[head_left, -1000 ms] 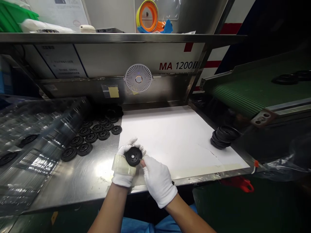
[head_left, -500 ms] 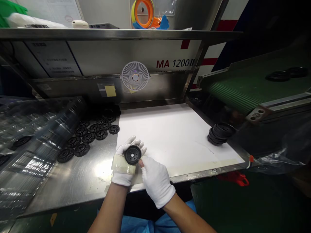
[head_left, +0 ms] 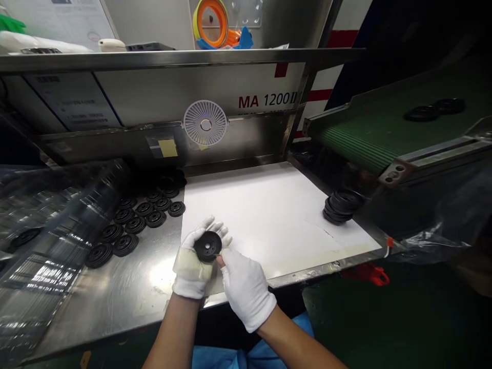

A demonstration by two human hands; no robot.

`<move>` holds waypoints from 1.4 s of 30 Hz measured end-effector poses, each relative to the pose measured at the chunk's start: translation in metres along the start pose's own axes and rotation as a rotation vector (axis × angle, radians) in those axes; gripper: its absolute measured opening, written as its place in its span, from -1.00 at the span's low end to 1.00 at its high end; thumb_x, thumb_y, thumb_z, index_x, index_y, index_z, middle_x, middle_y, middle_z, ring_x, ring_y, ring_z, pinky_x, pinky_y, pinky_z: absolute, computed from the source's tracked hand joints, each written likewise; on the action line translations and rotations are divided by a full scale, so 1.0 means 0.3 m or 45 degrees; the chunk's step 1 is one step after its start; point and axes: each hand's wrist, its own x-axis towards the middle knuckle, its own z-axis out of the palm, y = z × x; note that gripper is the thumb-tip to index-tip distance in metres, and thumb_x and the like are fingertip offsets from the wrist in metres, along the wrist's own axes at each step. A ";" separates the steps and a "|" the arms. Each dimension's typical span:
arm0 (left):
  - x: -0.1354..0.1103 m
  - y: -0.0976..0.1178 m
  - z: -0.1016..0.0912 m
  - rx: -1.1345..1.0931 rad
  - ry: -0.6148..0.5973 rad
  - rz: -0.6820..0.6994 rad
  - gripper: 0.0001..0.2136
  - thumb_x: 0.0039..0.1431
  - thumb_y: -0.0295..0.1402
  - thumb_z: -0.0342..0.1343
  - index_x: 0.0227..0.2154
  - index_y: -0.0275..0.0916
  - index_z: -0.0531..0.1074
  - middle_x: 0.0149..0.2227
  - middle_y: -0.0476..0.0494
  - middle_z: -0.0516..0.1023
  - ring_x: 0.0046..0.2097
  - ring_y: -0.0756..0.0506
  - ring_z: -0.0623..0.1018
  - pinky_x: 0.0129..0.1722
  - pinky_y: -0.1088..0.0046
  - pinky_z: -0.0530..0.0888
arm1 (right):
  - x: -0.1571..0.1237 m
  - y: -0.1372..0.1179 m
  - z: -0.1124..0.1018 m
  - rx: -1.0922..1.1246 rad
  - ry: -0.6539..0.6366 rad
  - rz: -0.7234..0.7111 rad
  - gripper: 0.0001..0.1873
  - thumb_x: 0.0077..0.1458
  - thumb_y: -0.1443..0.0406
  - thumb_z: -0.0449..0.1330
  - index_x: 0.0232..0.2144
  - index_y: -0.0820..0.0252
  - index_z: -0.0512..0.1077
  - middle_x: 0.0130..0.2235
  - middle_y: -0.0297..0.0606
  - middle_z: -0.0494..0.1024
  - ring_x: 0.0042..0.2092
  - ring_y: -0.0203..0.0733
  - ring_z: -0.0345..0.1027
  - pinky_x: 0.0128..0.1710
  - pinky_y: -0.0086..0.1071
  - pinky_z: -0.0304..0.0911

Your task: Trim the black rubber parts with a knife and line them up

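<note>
Gripping a black rubber disc [head_left: 207, 246] against its palm, the tape-wrapped, white-gloved left hand [head_left: 192, 271] is holding it at the edge of a white sheet [head_left: 269, 210], while the white-gloved right hand [head_left: 246, 289] is pinching the disc's lower rim, near rows of matching discs [head_left: 156, 219].

A steel shelf [head_left: 154, 59] crosses a machine panel [head_left: 192, 87] beside a green conveyor [head_left: 353, 143].

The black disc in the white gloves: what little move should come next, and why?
Probably lay it beside the rows of matching discs on the steel table. The left hand cradles the disc, the right hand is at its edge, and those rows lie just to the left.
</note>
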 end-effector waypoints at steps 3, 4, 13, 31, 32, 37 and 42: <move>-0.013 0.000 -0.007 -0.021 -0.075 -0.039 -0.70 0.02 -0.44 0.07 -0.14 -0.33 0.43 -0.36 -0.20 0.48 -0.27 -0.15 0.50 -0.26 0.21 0.49 | 0.001 0.020 -0.003 -0.014 0.020 0.019 -0.79 0.25 0.27 -0.05 -0.37 0.10 0.35 -0.40 -0.37 0.50 -0.39 -0.26 0.34 -0.42 -0.40 -0.02; -0.013 -0.002 -0.007 -0.058 -0.058 -0.014 -0.72 0.01 -0.45 0.08 -0.16 -0.32 0.44 -0.41 -0.15 0.45 -0.32 -0.10 0.49 -0.27 0.25 0.49 | 0.000 0.024 -0.002 -0.016 0.026 0.023 -0.78 0.26 0.28 -0.06 -0.35 0.10 0.36 -0.39 -0.37 0.50 -0.40 -0.27 0.34 -0.43 -0.40 -0.02; 0.014 -0.035 0.019 -0.136 0.131 0.220 -0.87 0.02 -0.46 0.15 -0.32 -0.25 0.45 -0.50 0.02 0.40 -0.40 0.03 0.46 -0.25 0.39 0.48 | -0.018 -0.015 0.008 0.047 -0.007 0.020 -0.82 0.21 0.30 0.00 -0.42 0.12 0.34 -0.43 -0.38 0.48 -0.44 -0.31 0.30 -0.47 -0.43 -0.03; 0.007 -0.048 0.030 -0.147 0.099 0.262 -0.78 0.04 -0.51 0.10 -0.21 -0.24 0.44 -0.39 -0.04 0.48 -0.28 -0.01 0.51 -0.11 0.32 0.46 | -0.021 -0.004 0.002 0.030 -0.013 0.001 -0.79 0.23 0.28 -0.03 -0.42 0.12 0.34 -0.43 -0.37 0.47 -0.42 -0.28 0.30 -0.44 -0.41 -0.06; 0.004 -0.046 0.025 -0.113 0.069 0.226 -0.74 0.04 -0.49 0.09 -0.16 -0.25 0.43 -0.31 -0.11 0.50 -0.22 -0.07 0.52 -0.10 0.26 0.46 | -0.021 0.001 0.000 0.018 -0.004 -0.001 -0.79 0.24 0.28 -0.03 -0.42 0.12 0.33 -0.43 -0.37 0.47 -0.41 -0.28 0.30 -0.43 -0.40 -0.06; -0.008 -0.041 0.001 -0.016 -0.086 0.042 -0.67 0.00 -0.43 0.06 -0.11 -0.32 0.42 -0.32 -0.21 0.50 -0.25 -0.16 0.52 -0.21 0.16 0.48 | -0.018 0.034 -0.007 -0.003 0.020 0.040 -0.81 0.25 0.28 -0.04 -0.36 0.11 0.33 -0.40 -0.36 0.48 -0.38 -0.26 0.32 -0.40 -0.39 -0.05; 0.005 -0.057 0.019 -0.130 0.059 0.263 -0.82 0.03 -0.46 0.11 -0.25 -0.25 0.44 -0.50 0.01 0.40 -0.41 0.03 0.45 -0.23 0.38 0.46 | -0.023 0.005 -0.001 0.013 0.005 0.007 -0.81 0.24 0.28 -0.03 -0.41 0.10 0.31 -0.42 -0.39 0.46 -0.41 -0.27 0.30 -0.42 -0.39 -0.08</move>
